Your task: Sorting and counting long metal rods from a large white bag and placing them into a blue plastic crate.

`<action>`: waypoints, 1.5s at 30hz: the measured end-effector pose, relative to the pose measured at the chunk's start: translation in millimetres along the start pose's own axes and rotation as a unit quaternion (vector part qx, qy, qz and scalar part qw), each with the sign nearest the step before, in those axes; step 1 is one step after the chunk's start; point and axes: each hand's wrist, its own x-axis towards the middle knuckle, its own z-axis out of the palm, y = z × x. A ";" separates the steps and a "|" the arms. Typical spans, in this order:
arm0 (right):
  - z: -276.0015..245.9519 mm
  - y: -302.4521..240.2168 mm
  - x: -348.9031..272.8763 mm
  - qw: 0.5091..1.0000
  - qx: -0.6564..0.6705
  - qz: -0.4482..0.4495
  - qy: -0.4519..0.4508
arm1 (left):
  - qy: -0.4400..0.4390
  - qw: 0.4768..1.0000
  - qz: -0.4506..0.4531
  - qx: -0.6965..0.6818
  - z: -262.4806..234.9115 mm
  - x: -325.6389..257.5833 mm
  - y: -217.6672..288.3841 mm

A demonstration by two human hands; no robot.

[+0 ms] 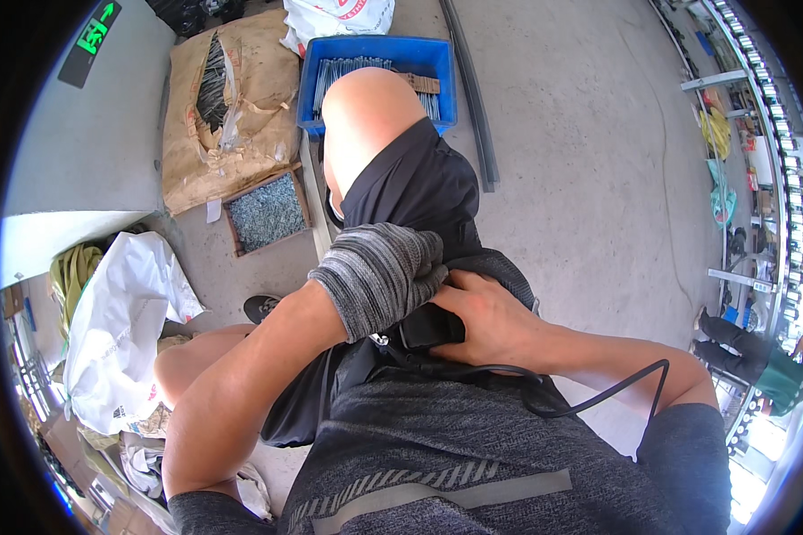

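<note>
My left hand (385, 272) wears a grey knitted glove and presses on the black shorts (415, 192) at my right thigh, fingers curled onto the fabric. My bare right hand (489, 316) lies flat beside it, its fingers tucked at a small black object (430, 326) by my waist, which may be a pouch or a device; I cannot tell which. A black cable (598, 397) runs from that spot across my grey shirt and over my right forearm. My bare right knee (366, 111) points toward a blue bin.
A blue bin (437, 55) of long metal rods stands ahead of my knee. Left of it lie a torn brown sack (192, 152) of rods and a small wooden box (268, 212) of screws. White plastic bags (120, 312) sit at the left. Shelves (758, 178) line the right wall.
</note>
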 end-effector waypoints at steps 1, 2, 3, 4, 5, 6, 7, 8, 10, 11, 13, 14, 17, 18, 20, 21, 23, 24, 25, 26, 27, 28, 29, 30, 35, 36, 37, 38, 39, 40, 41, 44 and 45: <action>-0.2 0.0 -0.2 1.000 0.000 0.001 0.000 | 0.001 1.000 0.003 -0.004 0.2 0.5 0.0; -0.8 -0.4 -0.4 1.000 0.001 0.003 -0.001 | 0.001 1.000 0.005 -0.008 0.5 0.8 -0.1; -1.3 -0.8 -0.5 1.000 0.003 0.006 -0.002 | 0.001 1.000 0.005 -0.008 1.0 0.9 -0.3; -2.0 -1.5 -0.4 1.000 0.003 0.006 -0.001 | 0.001 1.000 0.006 -0.011 1.3 0.9 -0.3; -2.6 -2.2 -0.3 1.000 0.006 0.007 -0.003 | 0.001 1.000 0.006 -0.014 1.4 0.8 -0.2; -3.2 -2.8 -0.3 1.000 0.008 0.008 -0.004 | 0.001 1.000 0.006 -0.014 1.3 0.7 0.3; -3.7 -3.5 -0.7 1.000 0.008 0.008 -0.004 | 0.000 1.000 0.003 -0.014 0.9 0.6 1.0; -4.0 -4.3 -1.2 1.000 0.009 0.011 -0.002 | -0.001 1.000 0.000 -0.014 0.7 0.6 1.4; -3.4 -4.4 -1.4 1.000 0.010 0.013 -0.001 | 0.002 1.000 0.002 -0.018 1.3 0.2 0.7; -2.4 -3.8 -1.1 1.000 0.005 0.009 0.002 | 0.005 1.000 0.003 -0.023 1.6 -0.2 0.2; -2.1 -4.0 -0.9 1.000 0.001 0.004 0.004 | 0.005 1.000 0.005 -0.019 2.4 0.0 -0.6; -2.9 -4.7 -1.0 1.000 0.001 0.007 0.002 | 0.004 1.000 0.007 -0.016 2.6 0.2 -0.7; -1.9 -4.3 -1.1 1.000 -0.004 0.005 0.005 | -0.006 1.000 -0.006 -0.009 1.7 0.8 1.3; -1.4 -4.0 -1.2 1.000 -0.009 0.001 0.009 | -0.006 1.000 -0.006 -0.009 1.7 0.8 1.4; -2.5 -4.8 -0.3 1.000 -0.009 0.003 0.001 | -0.008 1.000 -0.012 -0.006 1.9 0.3 1.5; -2.8 -5.2 0.1 1.000 -0.008 0.004 -0.007 | -0.008 1.000 -0.013 -0.005 1.7 0.0 1.8; -2.3 -4.8 0.2 1.000 -0.009 0.007 -0.005 | -0.008 1.000 -0.014 -0.001 1.5 0.4 2.5; -2.2 -4.7 0.3 1.000 -0.009 0.010 -0.004 | -0.008 1.000 -0.013 -0.001 2.0 0.7 2.3; -2.4 -4.7 0.4 1.000 -0.009 0.009 -0.004 | -0.004 1.000 -0.012 0.001 2.8 0.5 1.9; -2.9 -4.6 0.8 1.000 -0.005 0.006 -0.004 | -0.001 1.000 -0.011 0.002 3.2 0.3 1.7; -3.4 -4.7 1.2 1.000 -0.001 0.002 -0.004 | -0.001 1.000 -0.011 0.003 3.0 0.1 1.9; -4.0 -4.7 1.2 1.000 -0.001 0.002 -0.004 | -0.001 1.000 -0.010 0.001 3.0 0.3 2.0; -4.5 -4.8 1.2 1.000 0.006 0.002 -0.003 | 0.000 1.000 -0.009 0.000 3.1 0.6 2.0; -4.9 -4.7 1.1 1.000 0.012 0.001 -0.001 | 0.000 1.000 -0.008 0.000 3.3 1.1 1.7; -5.5 -5.7 1.6 1.000 0.016 0.005 -0.006 | -0.001 1.000 -0.007 0.001 3.1 0.2 1.4; -5.9 -6.0 1.5 1.000 0.017 0.004 -0.006 | -0.001 1.000 -0.007 0.000 3.7 0.3 0.9; -5.9 -6.1 1.5 1.000 0.017 0.004 -0.006 | 0.001 1.000 -0.006 -0.001 4.6 0.1 -0.1; -5.9 -6.3 1.4 1.000 0.015 0.004 -0.004 | 0.003 1.000 -0.004 -0.002 5.1 0.1 -0.6; -5.8 -6.6 1.2 1.000 0.012 0.004 -0.001 | 0.003 1.000 -0.004 -0.002 4.6 0.4 -0.3; -5.9 -7.0 1.2 1.000 0.012 0.004 -0.002 | 0.001 1.000 -0.006 -0.002 3.8 0.3 0.3; -6.0 -7.6 1.0 1.000 0.008 0.005 -0.002 | -0.001 1.000 -0.007 -0.002 3.3 0.1 0.8; -3.6 -7.4 -1.3 1.000 -0.002 0.004 0.007 | 0.003 1.000 -0.001 -0.005 3.3 0.0 1.6; -2.9 -7.2 -2.0 1.000 -0.007 0.001 0.018 | 0.003 1.000 -0.001 -0.005 3.4 0.0 1.5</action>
